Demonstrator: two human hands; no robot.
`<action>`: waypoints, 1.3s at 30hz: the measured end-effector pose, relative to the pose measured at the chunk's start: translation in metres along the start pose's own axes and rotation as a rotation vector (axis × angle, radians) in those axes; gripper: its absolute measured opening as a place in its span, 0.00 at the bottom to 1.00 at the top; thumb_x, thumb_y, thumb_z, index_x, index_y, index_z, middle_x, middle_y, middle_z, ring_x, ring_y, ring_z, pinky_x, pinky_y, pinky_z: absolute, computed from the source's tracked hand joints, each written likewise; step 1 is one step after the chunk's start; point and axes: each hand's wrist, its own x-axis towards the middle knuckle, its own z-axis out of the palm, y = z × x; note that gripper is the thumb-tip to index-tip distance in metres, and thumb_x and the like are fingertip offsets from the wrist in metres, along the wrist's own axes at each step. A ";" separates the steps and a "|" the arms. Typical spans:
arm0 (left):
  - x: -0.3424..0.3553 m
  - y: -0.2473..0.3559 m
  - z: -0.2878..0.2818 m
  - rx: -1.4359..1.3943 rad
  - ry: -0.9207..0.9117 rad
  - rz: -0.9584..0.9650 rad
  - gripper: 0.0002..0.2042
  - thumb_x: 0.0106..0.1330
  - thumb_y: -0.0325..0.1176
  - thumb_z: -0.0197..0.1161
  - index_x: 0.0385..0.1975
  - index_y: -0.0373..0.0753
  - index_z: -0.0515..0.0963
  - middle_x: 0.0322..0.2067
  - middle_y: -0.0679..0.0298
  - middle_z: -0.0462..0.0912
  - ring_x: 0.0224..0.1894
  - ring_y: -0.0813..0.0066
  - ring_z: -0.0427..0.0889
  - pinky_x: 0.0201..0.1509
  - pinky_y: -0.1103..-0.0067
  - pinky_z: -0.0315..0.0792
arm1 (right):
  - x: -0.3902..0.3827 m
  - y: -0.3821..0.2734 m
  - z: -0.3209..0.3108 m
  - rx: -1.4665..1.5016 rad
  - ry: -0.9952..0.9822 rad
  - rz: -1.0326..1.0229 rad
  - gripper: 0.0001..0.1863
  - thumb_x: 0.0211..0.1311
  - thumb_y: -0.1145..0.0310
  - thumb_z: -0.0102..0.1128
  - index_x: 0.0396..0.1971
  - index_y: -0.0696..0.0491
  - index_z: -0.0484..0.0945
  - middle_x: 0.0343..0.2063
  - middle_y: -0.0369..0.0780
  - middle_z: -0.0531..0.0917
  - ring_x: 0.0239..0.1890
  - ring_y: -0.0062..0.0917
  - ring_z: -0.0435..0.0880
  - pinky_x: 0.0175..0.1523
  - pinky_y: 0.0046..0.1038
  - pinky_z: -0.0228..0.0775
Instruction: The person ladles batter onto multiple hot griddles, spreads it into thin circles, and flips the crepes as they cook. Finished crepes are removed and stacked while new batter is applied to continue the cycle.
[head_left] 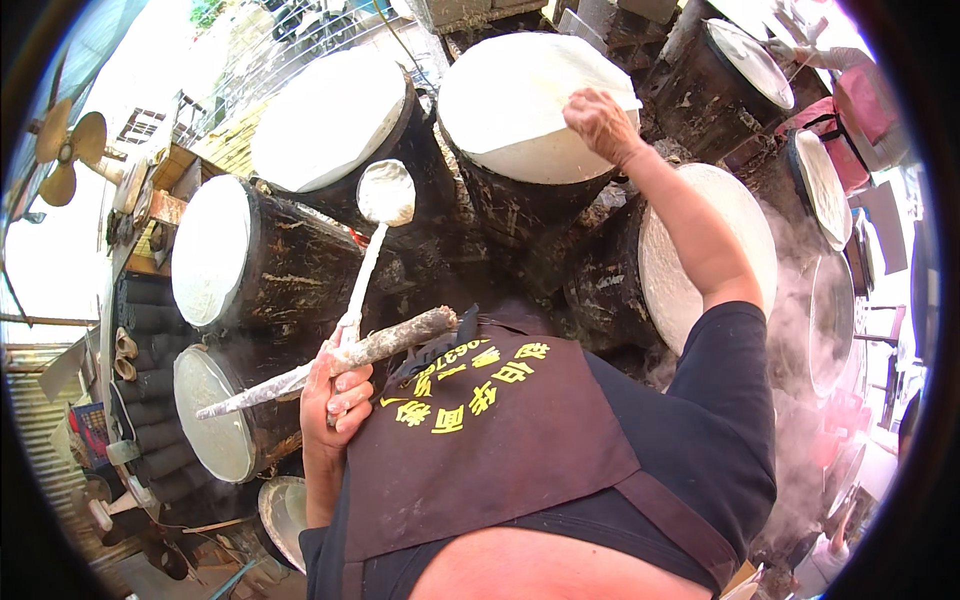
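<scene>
My left hand (338, 395) is closed around two long tools in front of my brown apron (520, 430). One is a white-coated ladle (387, 193) with a round scoop, reaching away from me. The other is a tapered wooden stick (400, 335), lying crosswise with its thin end to the left. My right arm stretches out over the far middle barrel (530, 205). Above that barrel's smooth white top (535, 90), near its right side, my right hand (602, 125) is closed with fingers curled in. What the fingers hold, if anything, is hidden.
Several dark barrels with white tops surround me, among them a left one (290, 255) and a right one (605, 265). Steam (795, 290) rises at the right. A fan (67, 150) stands at the far left. Another person's pink-clad arm (865, 100) shows at the far right.
</scene>
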 end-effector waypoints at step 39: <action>0.004 0.044 0.012 0.358 -0.205 -0.443 0.20 0.74 0.43 0.43 0.53 0.31 0.63 0.24 0.64 0.64 0.12 0.81 0.65 0.04 0.86 0.62 | -0.482 -0.289 -0.491 0.464 1.327 1.817 0.11 0.64 0.71 0.54 0.42 0.60 0.76 0.37 0.44 0.82 0.40 0.32 0.82 0.46 0.34 0.76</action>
